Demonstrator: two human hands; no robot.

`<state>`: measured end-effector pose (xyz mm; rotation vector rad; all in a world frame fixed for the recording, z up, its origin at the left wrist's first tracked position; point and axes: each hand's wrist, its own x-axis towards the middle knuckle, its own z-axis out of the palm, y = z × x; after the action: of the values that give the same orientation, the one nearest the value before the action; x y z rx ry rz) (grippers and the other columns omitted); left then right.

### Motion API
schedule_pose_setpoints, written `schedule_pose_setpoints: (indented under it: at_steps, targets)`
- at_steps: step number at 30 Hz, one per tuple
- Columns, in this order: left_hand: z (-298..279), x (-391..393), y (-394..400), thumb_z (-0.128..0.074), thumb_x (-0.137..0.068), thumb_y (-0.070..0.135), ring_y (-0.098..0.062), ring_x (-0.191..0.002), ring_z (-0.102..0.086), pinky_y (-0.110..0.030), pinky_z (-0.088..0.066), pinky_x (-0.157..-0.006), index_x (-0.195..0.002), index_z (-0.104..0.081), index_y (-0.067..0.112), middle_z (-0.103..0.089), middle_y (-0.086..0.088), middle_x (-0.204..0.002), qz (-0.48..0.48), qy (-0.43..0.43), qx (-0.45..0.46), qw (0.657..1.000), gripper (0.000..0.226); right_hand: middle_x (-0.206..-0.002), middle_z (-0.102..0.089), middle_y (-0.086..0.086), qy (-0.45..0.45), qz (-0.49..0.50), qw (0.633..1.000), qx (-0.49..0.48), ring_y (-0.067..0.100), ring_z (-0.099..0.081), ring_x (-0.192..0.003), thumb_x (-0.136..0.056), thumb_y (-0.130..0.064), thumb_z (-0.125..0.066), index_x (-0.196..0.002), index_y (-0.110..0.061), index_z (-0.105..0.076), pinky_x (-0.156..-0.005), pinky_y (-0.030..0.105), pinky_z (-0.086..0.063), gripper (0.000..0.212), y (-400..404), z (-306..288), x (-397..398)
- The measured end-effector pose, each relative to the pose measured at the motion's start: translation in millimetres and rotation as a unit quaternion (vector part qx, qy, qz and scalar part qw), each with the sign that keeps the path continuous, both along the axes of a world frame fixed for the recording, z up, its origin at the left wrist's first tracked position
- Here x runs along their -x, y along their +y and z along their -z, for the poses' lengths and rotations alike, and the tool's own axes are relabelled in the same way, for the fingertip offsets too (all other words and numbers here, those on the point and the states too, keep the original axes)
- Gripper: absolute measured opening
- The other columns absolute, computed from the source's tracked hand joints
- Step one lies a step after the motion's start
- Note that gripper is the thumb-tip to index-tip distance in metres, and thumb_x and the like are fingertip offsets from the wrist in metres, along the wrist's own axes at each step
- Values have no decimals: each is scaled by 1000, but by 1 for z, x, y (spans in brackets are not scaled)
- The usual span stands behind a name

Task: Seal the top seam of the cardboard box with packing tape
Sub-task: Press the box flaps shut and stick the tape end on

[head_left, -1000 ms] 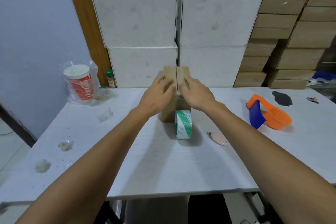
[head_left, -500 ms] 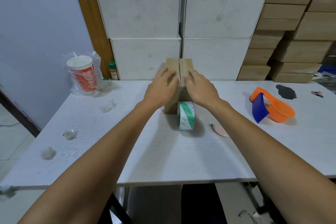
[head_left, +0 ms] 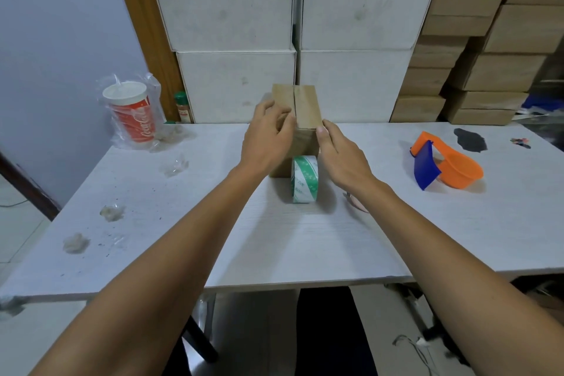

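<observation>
A small brown cardboard box [head_left: 306,107] stands upright at the middle back of the white table [head_left: 213,241], its two top flaps closed with a dark seam between them. My left hand [head_left: 268,139] curls around the box's near left top edge and grips it. My right hand [head_left: 338,152] is off the top, fingers apart, with the thumb tip touching the box's near right corner. A green-and-white roll of packing tape [head_left: 305,178] stands on its edge just in front of the box, between my wrists. No tape shows on the seam.
A red paper cup in a plastic bag [head_left: 131,114] sits back left. An orange and blue plastic tool [head_left: 442,165] lies on the right. A pink object [head_left: 358,204] peeks from under my right forearm. Crumpled scraps [head_left: 111,212] lie on the left. White cartons [head_left: 235,24] stand behind.
Both hands have come off the flaps. My left hand slid to the box's left edge, and my right hand dropped back to the near right corner. The view tilted up slightly.
</observation>
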<state>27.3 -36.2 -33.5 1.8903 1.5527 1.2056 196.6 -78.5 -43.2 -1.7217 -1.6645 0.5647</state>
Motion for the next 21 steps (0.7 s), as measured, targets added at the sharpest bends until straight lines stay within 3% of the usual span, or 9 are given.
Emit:
schedule_pose_setpoints:
  at_steps: [2, 4, 6, 9, 12, 21]
  targets:
    - [6, -4, -3, -54, -103, 41, -22, -142, -54, -45, -48, -113, -127, -74, 24, -48, 1, -160, 0, -12, -23, 1000, 35, -157, -60, -4, -6, -2, 1000, -1, 28, -55, -144, -101, -71, -18, -159, -32, -44, -116, 53, -45, 74, -5, 1, -3]
    - [8, -8, -9, -57, -102, 40, -25, -149, -44, -44, -45, -115, -125, -75, 25, -48, 1, -161, -10, -2, -47, 999, 33, -147, -67, -2, -19, 4, 1000, -5, 29, -61, -135, -108, -62, -23, -151, -29, -52, -107, 49, -49, 62, -10, 2, -6]
    - [8, -12, -15, -60, -101, 40, -25, -151, -40, -44, -42, -115, -127, -74, 25, -51, 1, -160, -14, 36, -84, 996, 33, -150, -65, 1, -41, 17, 999, -5, 28, -60, -135, -112, -53, -29, -153, -25, -52, -106, 47, -49, 55, -15, 4, -12]
    - [4, -19, -19, -60, -97, 44, -25, -148, -44, -50, -40, -118, -130, -75, 26, -60, 3, -152, -12, 95, -120, 988, 40, -155, -61, 5, -101, 20, 995, 12, 29, -57, -140, -110, -47, -43, -158, -22, -48, -108, 47, -50, 55, -24, 13, -28]
    - [-3, -19, -15, -60, -98, 42, -26, -143, -48, -51, -44, -116, -132, -74, 25, -64, 3, -148, -4, 104, -100, 990, 41, -154, -62, 7, -155, 16, 987, 43, 30, -55, -141, -103, -40, -58, -158, -18, -50, -106, 47, -52, 60, -37, 24, -45]
    - [1, -20, -18, -60, -99, 38, -28, -135, -51, -48, -48, -108, -126, -75, 23, -69, 5, -137, -1, 127, -83, 988, 35, -146, -68, 4, -152, 49, 987, 22, 28, -58, -136, -101, -48, -63, -145, -14, -65, -113, 47, -49, 56, -76, 50, -68]
